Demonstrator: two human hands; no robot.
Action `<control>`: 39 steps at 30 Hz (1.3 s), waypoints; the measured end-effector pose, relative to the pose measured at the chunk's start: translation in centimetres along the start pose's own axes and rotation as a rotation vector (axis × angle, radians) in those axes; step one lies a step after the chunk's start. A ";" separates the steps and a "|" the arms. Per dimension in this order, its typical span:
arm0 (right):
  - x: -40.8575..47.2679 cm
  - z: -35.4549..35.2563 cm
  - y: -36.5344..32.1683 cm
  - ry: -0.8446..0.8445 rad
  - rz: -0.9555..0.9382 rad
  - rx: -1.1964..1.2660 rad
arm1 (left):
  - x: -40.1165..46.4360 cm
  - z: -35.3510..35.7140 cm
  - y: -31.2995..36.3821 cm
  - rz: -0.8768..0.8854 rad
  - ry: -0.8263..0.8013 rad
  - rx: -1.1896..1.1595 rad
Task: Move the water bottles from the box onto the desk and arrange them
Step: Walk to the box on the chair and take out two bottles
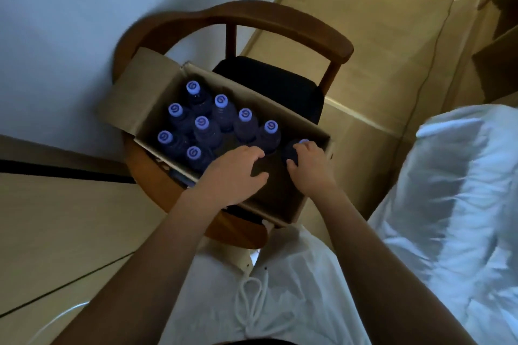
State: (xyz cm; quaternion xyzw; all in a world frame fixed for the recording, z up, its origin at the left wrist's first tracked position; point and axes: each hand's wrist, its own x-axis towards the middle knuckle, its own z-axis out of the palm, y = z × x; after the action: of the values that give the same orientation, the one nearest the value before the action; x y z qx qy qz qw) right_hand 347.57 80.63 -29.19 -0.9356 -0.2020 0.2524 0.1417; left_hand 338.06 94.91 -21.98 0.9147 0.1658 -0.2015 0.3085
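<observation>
Both hands reached into the cardboard box [157,103]: right hand [309,166] gripped a capped water bottle [294,150], left hand [235,176] hovered empty, fingers relaxed.

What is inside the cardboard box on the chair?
The cardboard box holds upright water bottles with pale caps; nine caps show. The right hand grips one; the left hand covers whatever lies beneath it.

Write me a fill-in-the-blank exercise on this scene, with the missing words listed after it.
1. The cardboard box sits on a wooden ____.
2. The right hand grips the bottle in the box's ____ corner.
3. The bottle caps are light ____ in colour.
4. The left hand reaches ____ the box.

Missing words: chair; right; purple; into
</observation>
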 end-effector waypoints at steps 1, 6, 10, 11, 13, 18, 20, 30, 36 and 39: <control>0.9 0.3 0.3 -0.028 -0.008 -0.036 | 0.5 0.3 0.2 -0.024 -0.015 -0.004; 3.7 1.3 1.0 -0.079 0.015 -0.144 | 1.0 1.3 0.1 -0.136 -0.106 -0.036; 5.2 1.9 1.0 -0.104 0.091 -0.102 | 0.6 1.4 -1.0 -0.200 -0.113 -0.053; 5.6 2.0 1.1 -0.120 0.096 -0.103 | 0.6 1.3 -1.4 -0.220 -0.101 -0.061; 6.3 2.0 1.1 -0.119 0.075 -0.124 | 0.5 1.2 -2.0 -0.244 -0.084 -0.079; 6.0 0.6 0.1 -0.114 0.077 -0.058 | 0.6 0.5 -2.9 -0.236 -0.073 -0.104; 4.9 -0.3 -0.5 -0.094 0.068 -0.015 | 0.7 0.2 -3.0 -0.222 -0.068 -0.112; -2.4 -8.4 -7.3 -0.116 -0.139 0.158 | 1.4 0.2 -4.3 -0.102 0.001 -0.189; -4.6 -10.9 -10.1 -0.042 -0.302 0.238 | 0.0 -0.5 -3.9 0.016 0.099 -0.523; -4.3 -10.9 -10.1 -0.007 -0.331 0.461 | -0.5 -0.9 -3.7 -0.001 0.152 -0.604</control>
State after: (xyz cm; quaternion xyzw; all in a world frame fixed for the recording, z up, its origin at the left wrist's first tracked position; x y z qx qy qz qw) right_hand 346.82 85.83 -14.65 -0.8321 -0.2896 0.2684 0.3895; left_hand 336.30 98.20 -22.91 0.7942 0.2412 -0.0745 0.5528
